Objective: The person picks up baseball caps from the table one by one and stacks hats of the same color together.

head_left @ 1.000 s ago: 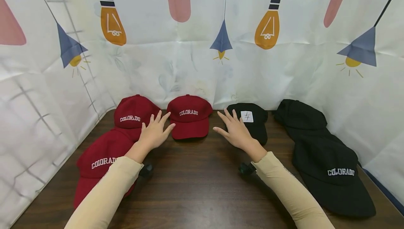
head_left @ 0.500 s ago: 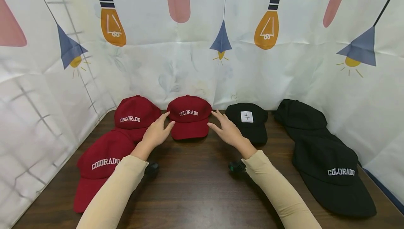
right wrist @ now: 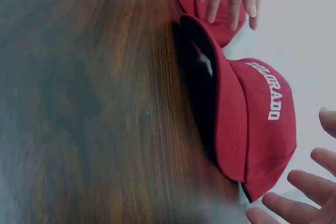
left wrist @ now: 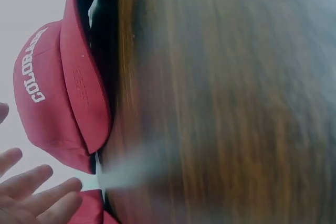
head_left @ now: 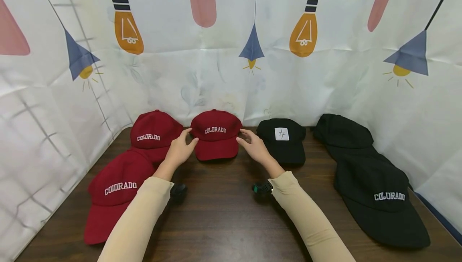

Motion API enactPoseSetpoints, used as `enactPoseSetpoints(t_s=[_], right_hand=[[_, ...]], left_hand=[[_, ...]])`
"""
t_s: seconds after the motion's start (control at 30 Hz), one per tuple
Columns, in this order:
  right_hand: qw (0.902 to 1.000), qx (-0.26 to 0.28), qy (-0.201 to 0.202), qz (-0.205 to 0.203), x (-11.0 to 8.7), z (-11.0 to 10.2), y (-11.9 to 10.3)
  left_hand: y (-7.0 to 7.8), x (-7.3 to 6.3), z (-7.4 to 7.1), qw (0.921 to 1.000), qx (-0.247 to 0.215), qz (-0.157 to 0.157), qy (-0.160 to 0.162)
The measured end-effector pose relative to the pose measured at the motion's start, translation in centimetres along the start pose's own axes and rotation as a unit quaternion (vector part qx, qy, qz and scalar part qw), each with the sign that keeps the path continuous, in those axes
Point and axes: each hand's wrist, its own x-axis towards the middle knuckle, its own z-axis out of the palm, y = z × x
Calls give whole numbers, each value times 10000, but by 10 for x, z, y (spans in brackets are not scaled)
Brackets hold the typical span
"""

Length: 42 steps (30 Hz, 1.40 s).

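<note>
A red baseball cap [head_left: 216, 146] with white COLORADO lettering sits at the back middle of the table, brim toward me. My left hand [head_left: 179, 149] is at its left side and my right hand [head_left: 254, 146] at its right, thumbs and fingers spread apart. In the left wrist view, the left fingers [left wrist: 39, 200] show beside the cap [left wrist: 47, 87], with a gap to it. The right wrist view has the right fingers [right wrist: 302, 187] near the cap's [right wrist: 262, 129] side, likewise holding nothing.
Two more red caps, one at the back [head_left: 153, 127] and one nearer [head_left: 119, 169], overlap on the left. A black cap [head_left: 283, 149] with a white patch stands right of the middle. Two black caps [head_left: 343, 131] overlap along the right edge. A printed curtain [head_left: 223, 73] hangs behind the dark wooden table [head_left: 223, 218].
The right hand has moved left, from in front of the black patch cap to the red cap's right side. The left hand has turned slightly and shifted a little right. The caps have stayed put.
</note>
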Motion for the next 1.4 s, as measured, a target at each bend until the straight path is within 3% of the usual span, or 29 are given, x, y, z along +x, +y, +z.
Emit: enactPoseSetpoints(t_s=[0.2, 0.33, 0.5, 0.83, 1.07, 1.27, 1.4], right_hand=[[9951, 872, 132, 436, 5, 8, 3], [9798, 1730, 248, 971, 7, 13, 5], [9636, 2211, 564, 1397, 11, 18, 9], [9659, 1956, 629, 1578, 16, 28, 15], [9750, 1554, 632, 1457, 20, 32, 18], [9816, 1222, 561, 1359, 21, 35, 17], [9775, 1407, 594, 1453, 21, 36, 16]], left_hand=[[-2, 6, 4, 9984, -422, -317, 200], [-2, 7, 5, 9950, -827, -451, 323], [-3, 8, 10, 9902, -1209, -538, 451], [-13, 15, 24, 9843, -1414, -953, 462], [-17, 17, 28, 9782, -1644, -1158, 527], [-15, 18, 31, 9783, -1618, -1159, 571], [-14, 17, 33, 9714, -1878, -1311, 624]])
